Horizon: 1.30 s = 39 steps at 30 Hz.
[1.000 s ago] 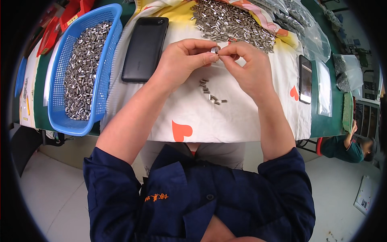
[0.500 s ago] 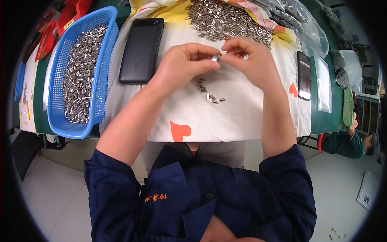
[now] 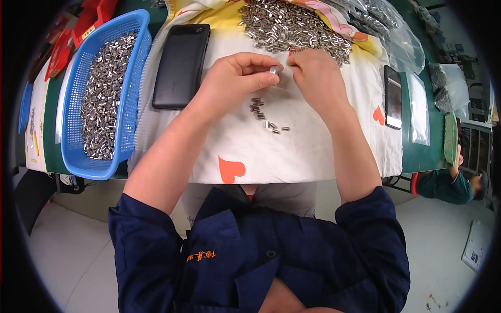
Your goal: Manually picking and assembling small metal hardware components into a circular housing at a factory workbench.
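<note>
My left hand (image 3: 237,78) pinches a small silvery metal piece (image 3: 274,70) between thumb and fingers, above the white cloth. Beside it on the right, my right hand (image 3: 317,73) is curled with its back up and fingertips turned down; whatever its fingers hold, if anything, is hidden. It sits at the near edge of a heap of small metal cylinders (image 3: 292,26). A short trail of the same loose cylinders (image 3: 259,112) lies on the cloth below my left hand.
A blue plastic basket (image 3: 142,68) full of metal cylinders stands at the left. Next to it lies a black rectangular device (image 3: 181,67). A phone (image 3: 393,97) and clear plastic bags (image 3: 402,44) are on the right. Beyond the table's right end is another person (image 3: 449,182).
My right hand has parted from my left fingertips, shifting slightly right and turning its back upward. The left hand has moved a little left, still pinching the silvery piece.
</note>
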{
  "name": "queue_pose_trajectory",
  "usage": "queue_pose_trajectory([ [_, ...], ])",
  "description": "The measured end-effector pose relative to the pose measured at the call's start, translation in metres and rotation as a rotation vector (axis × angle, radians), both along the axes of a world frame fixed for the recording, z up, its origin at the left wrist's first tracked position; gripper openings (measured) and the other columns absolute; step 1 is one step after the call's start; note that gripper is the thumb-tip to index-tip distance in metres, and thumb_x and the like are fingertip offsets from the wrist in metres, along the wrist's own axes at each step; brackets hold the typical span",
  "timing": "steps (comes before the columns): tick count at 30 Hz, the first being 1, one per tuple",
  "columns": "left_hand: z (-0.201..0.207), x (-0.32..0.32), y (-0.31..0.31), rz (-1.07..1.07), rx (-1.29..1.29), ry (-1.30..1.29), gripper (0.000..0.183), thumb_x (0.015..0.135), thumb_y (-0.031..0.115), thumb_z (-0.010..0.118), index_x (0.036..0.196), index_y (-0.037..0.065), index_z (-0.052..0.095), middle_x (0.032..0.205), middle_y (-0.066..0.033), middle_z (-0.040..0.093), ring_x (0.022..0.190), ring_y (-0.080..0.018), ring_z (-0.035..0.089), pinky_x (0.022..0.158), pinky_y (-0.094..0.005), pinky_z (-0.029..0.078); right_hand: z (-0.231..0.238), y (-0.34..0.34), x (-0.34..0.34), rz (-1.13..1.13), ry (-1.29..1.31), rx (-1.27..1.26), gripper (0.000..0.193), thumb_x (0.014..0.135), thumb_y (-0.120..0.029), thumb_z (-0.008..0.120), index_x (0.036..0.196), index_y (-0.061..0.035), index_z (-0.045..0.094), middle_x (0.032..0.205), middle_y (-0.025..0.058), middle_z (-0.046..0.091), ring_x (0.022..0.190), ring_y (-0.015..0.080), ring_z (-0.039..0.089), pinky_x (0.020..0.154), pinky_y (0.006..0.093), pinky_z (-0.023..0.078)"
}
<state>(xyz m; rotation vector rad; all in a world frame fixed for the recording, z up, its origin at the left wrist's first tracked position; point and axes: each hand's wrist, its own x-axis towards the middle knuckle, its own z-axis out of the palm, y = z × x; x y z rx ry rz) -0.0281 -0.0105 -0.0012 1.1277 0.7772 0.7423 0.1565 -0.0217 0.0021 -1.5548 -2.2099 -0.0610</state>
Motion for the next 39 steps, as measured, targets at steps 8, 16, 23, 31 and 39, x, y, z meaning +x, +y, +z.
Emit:
queue_pose_trajectory([
  [8, -0.004, -0.003, 0.001, 0.078, -0.033, -0.145, 0.026, 0.077, 0.005, 0.063, 0.101, -0.001, 0.058, 0.085, -0.0053, 0.063, 0.075, -0.0091, 0.057, 0.069, -0.02, 0.046, 0.021, -0.008, -0.01, 0.068, 0.584, -0.175, 0.01, 0.07, -0.004, 0.056, 0.078, -0.0024, 0.062, 0.073, 0.0068, 0.06, 0.069, 0.0173, 0.055, 0.065, 0.0283, 0.044],
  [16, -0.001, -0.004, 0.001, 0.078, -0.023, -0.14, 0.025, 0.077, 0.004, 0.063, 0.101, -0.002, 0.057, 0.087, -0.0072, 0.063, 0.08, -0.0106, 0.058, 0.072, -0.021, 0.047, 0.026, -0.015, -0.016, 0.138, 0.8, -0.378, 0.009, 0.07, -0.004, 0.058, 0.079, -0.0025, 0.061, 0.073, 0.0019, 0.06, 0.068, 0.0102, 0.053, 0.062, 0.0232, 0.044],
  [23, -0.001, -0.004, 0.0, 0.102, -0.035, -0.147, 0.026, 0.076, 0.003, 0.063, 0.101, -0.002, 0.058, 0.086, -0.0073, 0.063, 0.079, -0.0105, 0.059, 0.073, -0.0214, 0.047, 0.021, -0.016, -0.02, 0.121, 0.629, -0.174, 0.006, 0.07, -0.006, 0.063, 0.075, -0.0028, 0.06, 0.07, 0.0022, 0.059, 0.065, 0.0116, 0.054, 0.06, 0.0236, 0.044],
  [31, -0.004, 0.003, -0.004, -0.056, 0.076, 0.037, 0.026, 0.072, 0.004, 0.067, 0.097, -0.001, 0.061, 0.084, -0.0034, 0.062, 0.079, -0.0073, 0.057, 0.07, -0.0199, 0.047, 0.021, 0.002, 0.008, 0.13, 0.839, -0.738, 0.009, 0.072, -0.01, 0.064, 0.078, -0.0044, 0.062, 0.067, -0.001, 0.057, 0.06, 0.007, 0.051, 0.057, 0.0203, 0.042],
  [39, -0.003, 0.001, -0.005, -0.093, 0.104, 0.078, 0.025, 0.072, 0.004, 0.068, 0.096, 0.001, 0.062, 0.082, -0.0016, 0.062, 0.076, -0.0059, 0.055, 0.069, -0.02, 0.046, -0.014, 0.017, -0.016, -0.016, 0.115, 0.064, 0.01, 0.072, -0.012, 0.058, 0.078, -0.0072, 0.064, 0.078, 0.0087, 0.059, 0.08, 0.0264, 0.054, 0.073, 0.0355, 0.043],
])
